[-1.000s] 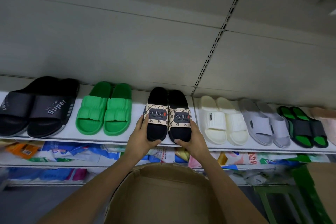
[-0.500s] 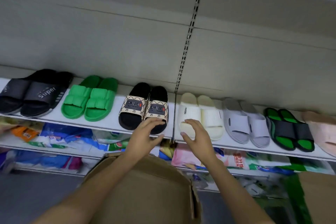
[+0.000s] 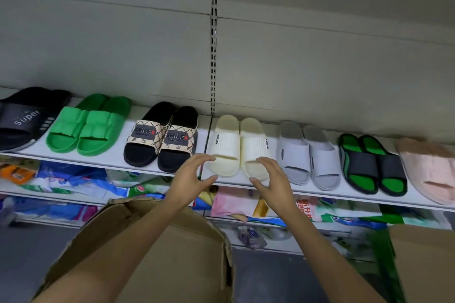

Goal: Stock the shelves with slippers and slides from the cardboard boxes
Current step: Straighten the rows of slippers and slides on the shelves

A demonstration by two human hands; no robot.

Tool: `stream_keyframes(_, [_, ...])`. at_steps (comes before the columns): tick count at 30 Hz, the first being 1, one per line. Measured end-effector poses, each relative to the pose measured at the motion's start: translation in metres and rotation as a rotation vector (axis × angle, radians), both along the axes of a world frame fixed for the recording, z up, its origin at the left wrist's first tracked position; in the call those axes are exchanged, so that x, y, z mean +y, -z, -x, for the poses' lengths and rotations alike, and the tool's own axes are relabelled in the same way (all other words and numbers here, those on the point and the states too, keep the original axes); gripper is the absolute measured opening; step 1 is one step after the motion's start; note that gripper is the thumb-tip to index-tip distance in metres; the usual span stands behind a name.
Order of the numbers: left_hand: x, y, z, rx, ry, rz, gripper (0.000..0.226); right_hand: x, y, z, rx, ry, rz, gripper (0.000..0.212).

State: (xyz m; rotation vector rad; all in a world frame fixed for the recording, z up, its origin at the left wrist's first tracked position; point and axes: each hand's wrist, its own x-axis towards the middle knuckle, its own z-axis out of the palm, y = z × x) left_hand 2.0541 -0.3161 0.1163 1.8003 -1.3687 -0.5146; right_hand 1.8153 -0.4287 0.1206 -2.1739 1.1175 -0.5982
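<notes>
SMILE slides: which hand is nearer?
Left. The left hand hovers open just right of the SMILE slides, by their toe end at the shelf edge. The right hand is farther right, in front of the cream slides.

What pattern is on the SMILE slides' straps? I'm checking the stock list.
Beige with a dark lattice print and a dark SMILE patch, on the SMILE slides; clearest in the head view.

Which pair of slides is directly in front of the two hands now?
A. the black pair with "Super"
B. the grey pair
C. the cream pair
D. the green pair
C: the left hand and the right hand are open on either side of the toes of the cream pair, holding nothing.
</notes>
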Motion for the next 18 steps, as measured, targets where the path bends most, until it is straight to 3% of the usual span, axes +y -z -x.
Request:
stream_keyframes(9, [-0.040,0.023,0.004,-0.070,0.015,-0.055,0.081,-0.031,0.025,-0.003,0.115,0.072,-0.134,0.098])
stream_keyframes(18, [-0.062,0.033,-0.007,-0.130,-0.005,-0.068,0.087,-0.030,0.034,-0.025,0.088,0.149,-0.121,0.093])
